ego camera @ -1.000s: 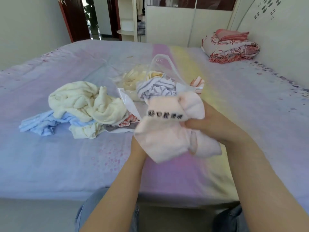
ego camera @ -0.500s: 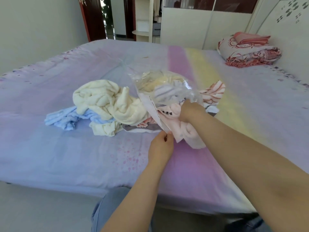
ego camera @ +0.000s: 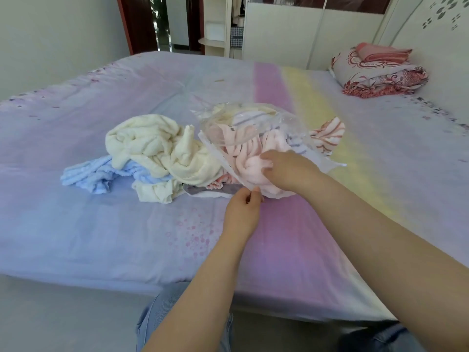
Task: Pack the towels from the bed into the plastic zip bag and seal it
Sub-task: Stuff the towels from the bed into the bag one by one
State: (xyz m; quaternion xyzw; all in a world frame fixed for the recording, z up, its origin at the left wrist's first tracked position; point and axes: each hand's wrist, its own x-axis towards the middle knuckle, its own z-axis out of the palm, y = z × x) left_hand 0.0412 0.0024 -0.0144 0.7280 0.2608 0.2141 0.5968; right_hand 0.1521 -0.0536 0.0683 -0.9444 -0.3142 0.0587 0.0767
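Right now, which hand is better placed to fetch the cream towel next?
Probably the left hand. It pinches the zip bag's mouth edge right beside the cream towel, on that side. The right hand is pressing the pink towel into the bag, farther away.

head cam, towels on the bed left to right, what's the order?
Blue towel → cream towel → pink towel going into the plastic zip bag → red-striped towel → folded quilt far right.
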